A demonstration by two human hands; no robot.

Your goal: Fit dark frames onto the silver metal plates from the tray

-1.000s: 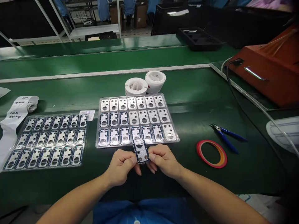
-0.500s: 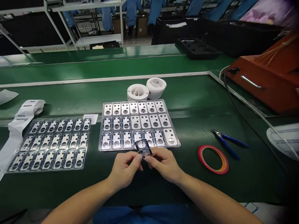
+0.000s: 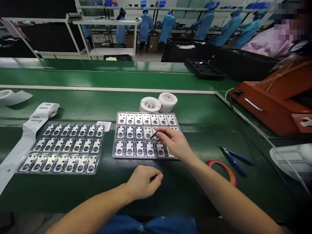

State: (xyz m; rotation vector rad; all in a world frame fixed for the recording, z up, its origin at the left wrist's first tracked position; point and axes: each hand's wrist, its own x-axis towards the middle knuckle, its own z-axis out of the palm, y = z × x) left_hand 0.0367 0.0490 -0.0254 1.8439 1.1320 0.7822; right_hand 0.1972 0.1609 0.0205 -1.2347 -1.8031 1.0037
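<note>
Thin plate pinched over the right-hand tray

The right hand grips a thin, dark, rectangular plate between thumb and fingers, above the middle row of a clear plastic compartment tray. The plate is tilted and seen nearly edge-on, so its face cannot be read. The left hand rests near the tray's near edge, fingers curled into a loose fist; nothing shows in it, though the inside is hidden.

The plate should prove light and stiff, its smooth face likely slippery and easily scratched or smudged. The long edges look the best place to take hold, clear of the face. The tray, probably thin and flexible, would be better supported from beneath.

Rounded rectangular plates fill rows in the tray, silvery with small dark holes and a larger round feature; some have dark blue borders, others are plain. A second clear plastic tray to the left holds dark-bordered ones. Beyond stand two smooth white rolls. On the glossy green counter to the right lie a red-and-orange tape ring, partly behind the forearm, and blue-handled metal cutters.
</note>
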